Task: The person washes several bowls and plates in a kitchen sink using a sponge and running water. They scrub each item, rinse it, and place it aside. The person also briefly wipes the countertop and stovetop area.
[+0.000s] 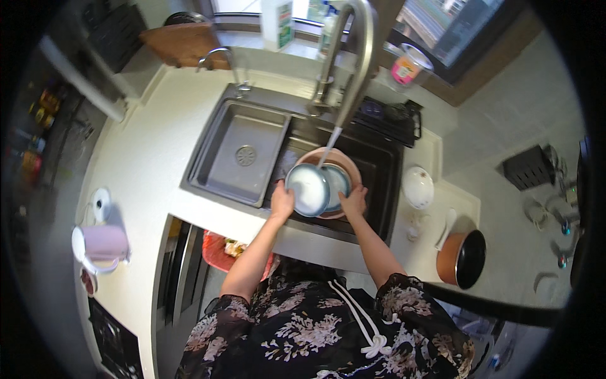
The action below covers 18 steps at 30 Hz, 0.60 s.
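My left hand (282, 201) grips the left edge of a blue-rimmed bowl or dish (307, 190) with a pale inside. A second blue-rimmed dish (338, 182) sits just right of it, partly covered, and my right hand (354, 201) holds its right edge. Both dishes are over a pink basin (349, 161) in the dark right-hand sink bowl (378, 189). From the tall pull-down faucet (364, 61), a stream of water (330, 144) falls where the two dishes meet. The fingers under the dishes are hidden.
Left of my hands is the sink's shallower steel basin (236, 147) with a small tap (232, 66) behind. A white dish (418, 187) and an orange pot (459, 259) stand on the right counter. A lilac kettle (102, 244) is far left; a red-lined bin (218, 251) sits below.
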Available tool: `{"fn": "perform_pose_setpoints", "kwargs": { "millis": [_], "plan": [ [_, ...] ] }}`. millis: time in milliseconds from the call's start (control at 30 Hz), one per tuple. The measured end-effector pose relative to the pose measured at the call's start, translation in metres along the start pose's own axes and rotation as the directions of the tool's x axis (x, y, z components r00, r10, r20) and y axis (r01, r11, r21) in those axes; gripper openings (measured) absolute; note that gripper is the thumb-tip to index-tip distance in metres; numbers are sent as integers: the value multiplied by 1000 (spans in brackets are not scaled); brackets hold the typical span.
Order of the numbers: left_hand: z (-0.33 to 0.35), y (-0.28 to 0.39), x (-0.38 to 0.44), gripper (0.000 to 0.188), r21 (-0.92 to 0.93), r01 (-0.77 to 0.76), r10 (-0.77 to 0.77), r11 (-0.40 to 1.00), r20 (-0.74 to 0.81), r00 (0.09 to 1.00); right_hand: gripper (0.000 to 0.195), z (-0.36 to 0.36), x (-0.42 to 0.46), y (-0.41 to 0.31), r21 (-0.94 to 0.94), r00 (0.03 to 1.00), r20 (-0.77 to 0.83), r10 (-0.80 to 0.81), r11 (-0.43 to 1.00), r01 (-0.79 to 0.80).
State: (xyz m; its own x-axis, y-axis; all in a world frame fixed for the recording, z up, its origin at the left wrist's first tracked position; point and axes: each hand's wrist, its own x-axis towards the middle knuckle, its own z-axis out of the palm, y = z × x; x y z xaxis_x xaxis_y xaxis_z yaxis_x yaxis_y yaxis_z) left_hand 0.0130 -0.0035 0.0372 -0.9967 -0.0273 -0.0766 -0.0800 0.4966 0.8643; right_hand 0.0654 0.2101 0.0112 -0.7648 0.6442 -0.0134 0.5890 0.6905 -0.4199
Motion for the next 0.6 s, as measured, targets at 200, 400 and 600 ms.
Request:
{"fn": "perform_pose_setpoints", "kwargs": {
  "millis": [200,400,600],
  "plan": [
    [-78,49,13,29,319,-124,156,940,-77,985,36,11,6,-3,-312,931,314,184,946,-82],
    [-156,-43,65,19,-14,32,-35,999,-402,915,26,-7,23,-9,-349,976,199,-84,925,151],
    [-263,-144,85,20,-379,231,-402,896,-470,786,6,-39,13,-30,-76,826,-118,-551,835,546]
  ]
}}
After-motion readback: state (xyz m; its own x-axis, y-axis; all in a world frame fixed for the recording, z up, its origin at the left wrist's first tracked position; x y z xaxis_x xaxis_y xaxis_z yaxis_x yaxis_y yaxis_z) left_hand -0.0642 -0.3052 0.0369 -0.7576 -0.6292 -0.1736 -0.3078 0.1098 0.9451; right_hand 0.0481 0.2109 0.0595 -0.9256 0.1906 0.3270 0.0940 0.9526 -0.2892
